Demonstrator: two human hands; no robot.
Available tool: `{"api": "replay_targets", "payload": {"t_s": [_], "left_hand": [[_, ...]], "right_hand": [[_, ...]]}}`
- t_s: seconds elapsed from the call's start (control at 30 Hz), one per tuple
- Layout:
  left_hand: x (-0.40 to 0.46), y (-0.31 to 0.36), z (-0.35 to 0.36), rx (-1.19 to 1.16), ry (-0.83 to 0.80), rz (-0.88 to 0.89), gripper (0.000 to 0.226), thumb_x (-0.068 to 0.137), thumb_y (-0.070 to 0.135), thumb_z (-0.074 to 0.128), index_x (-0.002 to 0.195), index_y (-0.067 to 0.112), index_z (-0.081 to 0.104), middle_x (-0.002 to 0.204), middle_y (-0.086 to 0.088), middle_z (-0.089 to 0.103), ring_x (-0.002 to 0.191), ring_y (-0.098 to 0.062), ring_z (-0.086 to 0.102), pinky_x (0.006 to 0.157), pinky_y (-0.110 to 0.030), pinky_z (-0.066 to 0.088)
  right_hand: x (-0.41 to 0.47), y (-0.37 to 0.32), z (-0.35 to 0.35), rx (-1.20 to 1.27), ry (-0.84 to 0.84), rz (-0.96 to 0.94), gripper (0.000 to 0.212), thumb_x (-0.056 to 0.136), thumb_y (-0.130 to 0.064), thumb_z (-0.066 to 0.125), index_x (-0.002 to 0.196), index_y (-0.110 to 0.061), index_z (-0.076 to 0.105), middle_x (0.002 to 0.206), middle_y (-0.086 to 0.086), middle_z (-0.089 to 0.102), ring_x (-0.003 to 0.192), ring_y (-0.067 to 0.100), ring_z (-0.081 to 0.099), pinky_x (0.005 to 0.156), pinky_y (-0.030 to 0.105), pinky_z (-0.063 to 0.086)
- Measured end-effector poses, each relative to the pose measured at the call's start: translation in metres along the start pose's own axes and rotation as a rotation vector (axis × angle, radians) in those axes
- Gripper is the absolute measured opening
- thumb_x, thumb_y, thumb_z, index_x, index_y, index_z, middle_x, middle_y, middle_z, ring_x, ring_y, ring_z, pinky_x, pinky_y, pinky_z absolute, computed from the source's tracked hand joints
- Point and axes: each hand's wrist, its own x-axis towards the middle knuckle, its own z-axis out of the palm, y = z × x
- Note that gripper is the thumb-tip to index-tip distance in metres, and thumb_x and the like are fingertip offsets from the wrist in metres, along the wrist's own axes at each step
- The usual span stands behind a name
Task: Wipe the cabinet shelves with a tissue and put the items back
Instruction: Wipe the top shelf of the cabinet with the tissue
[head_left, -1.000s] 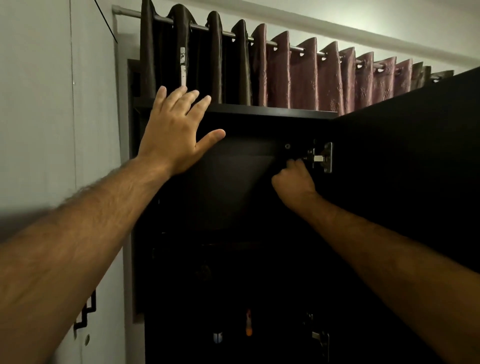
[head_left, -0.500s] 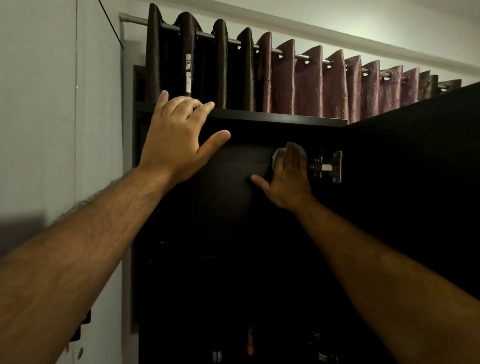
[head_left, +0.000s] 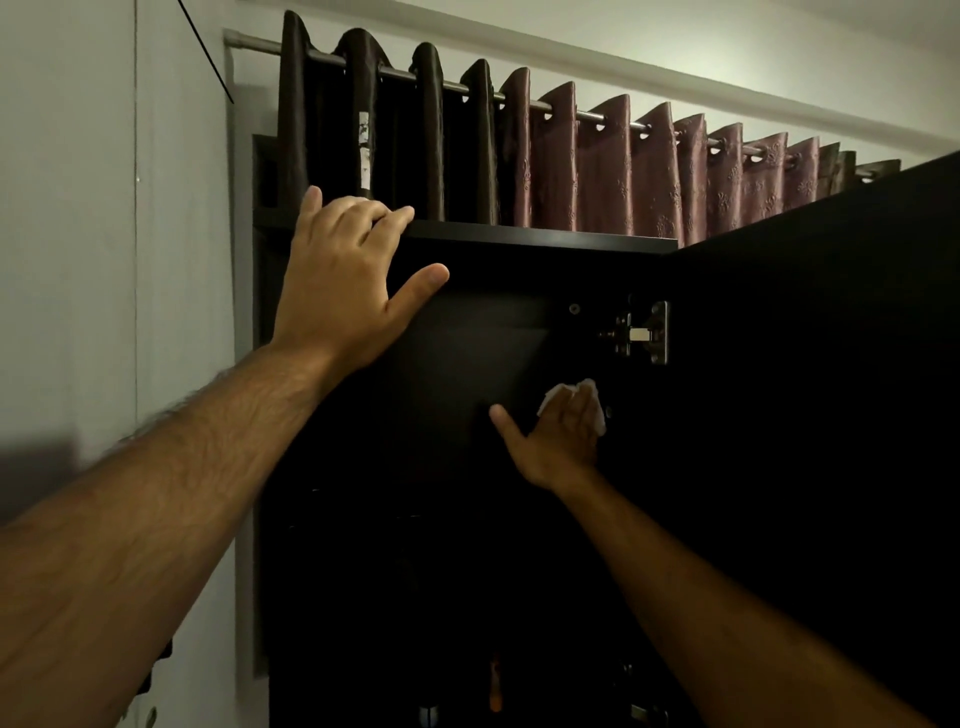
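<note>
A tall black cabinet (head_left: 519, 239) stands open in front of me, its inside very dark. My left hand (head_left: 348, 280) rests on the cabinet's top front edge, fingers bent over the edge and thumb spread out below. My right hand (head_left: 561, 436) is inside the upper compartment, fingers straight, pressing a white tissue (head_left: 558, 396) flat against the dark inner wall just below a metal hinge (head_left: 641, 332). A few small items (head_left: 496, 686) show faintly at the bottom of the dark interior; what they are is not clear.
The open cabinet door (head_left: 831, 415) stands at the right. A curtain (head_left: 597, 161) hangs on a rod behind the cabinet top. A pale wall (head_left: 104, 260) fills the left side.
My right hand has opened flat onto the tissue and slid it down the inner wall from beside the hinge to below it. My left hand has stayed on the top edge.
</note>
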Motion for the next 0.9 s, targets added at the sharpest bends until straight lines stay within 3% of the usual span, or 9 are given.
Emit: {"api": "replay_targets", "payload": {"t_s": [0.1, 0.27, 0.4, 0.57, 0.73, 0.9], "left_hand": [[-0.002, 0.001, -0.002, 0.033, -0.013, 0.027, 0.08, 0.094, 0.071, 0.022, 0.14, 0.011, 0.047, 0.133, -0.012, 0.054, 0.132, -0.028, 0.042, 0.121, -0.048, 0.01], [-0.003, -0.006, -0.005, 0.12, -0.069, 0.072, 0.082, 0.094, 0.071, 0.019, 0.146, 0.011, 0.041, 0.141, -0.012, 0.048, 0.136, -0.028, 0.039, 0.12, -0.047, 0.015], [-0.002, -0.012, -0.009, 0.183, -0.125, 0.107, 0.087, 0.093, 0.072, 0.015, 0.15, 0.009, 0.033, 0.152, -0.014, 0.039, 0.142, -0.028, 0.033, 0.118, -0.045, 0.019], [0.004, -0.037, -0.021, 0.251, -0.177, -0.016, 0.097, 0.087, 0.077, 0.003, 0.153, 0.009, 0.022, 0.159, -0.013, 0.024, 0.148, -0.028, 0.018, 0.12, -0.045, 0.014], [0.004, -0.051, -0.03, 0.219, -0.202, -0.011, 0.096, 0.086, 0.076, 0.002, 0.148, 0.01, 0.037, 0.154, -0.01, 0.037, 0.147, -0.026, 0.022, 0.121, -0.043, 0.006], [0.009, -0.055, -0.036, 0.118, -0.25, 0.009, 0.095, 0.085, 0.075, -0.002, 0.151, 0.014, 0.032, 0.157, -0.005, 0.031, 0.149, -0.02, 0.018, 0.12, -0.037, 0.002]], "right_hand": [[0.017, 0.004, -0.014, -0.085, 0.191, -0.164, 0.108, 0.081, -0.081, 0.019, 0.152, -0.004, -0.008, 0.158, 0.016, -0.022, 0.145, 0.026, -0.022, 0.12, 0.04, -0.009], [0.055, -0.009, -0.048, -0.071, 0.287, -0.248, 0.101, 0.085, -0.075, 0.028, 0.153, -0.009, -0.006, 0.159, 0.011, -0.02, 0.146, 0.024, -0.018, 0.12, 0.04, -0.001], [0.067, -0.026, -0.056, 0.042, 0.342, -0.196, 0.095, 0.087, -0.071, 0.035, 0.153, -0.012, 0.001, 0.161, 0.012, -0.011, 0.148, 0.025, -0.011, 0.118, 0.045, 0.011], [0.077, -0.043, -0.04, 0.117, 0.542, -0.108, 0.092, 0.088, -0.069, 0.035, 0.152, -0.007, 0.012, 0.16, 0.017, 0.002, 0.148, 0.029, -0.003, 0.119, 0.043, 0.004], [0.077, -0.074, -0.035, 0.329, 0.642, 0.047, 0.085, 0.092, -0.06, 0.038, 0.151, -0.002, 0.018, 0.16, 0.018, 0.007, 0.148, 0.03, 0.002, 0.118, 0.045, 0.004], [0.063, -0.107, -0.019, 0.164, 0.616, -0.076, 0.083, 0.092, -0.06, 0.031, 0.151, -0.002, 0.019, 0.158, 0.024, 0.007, 0.148, 0.034, 0.005, 0.118, 0.048, 0.01]]}}
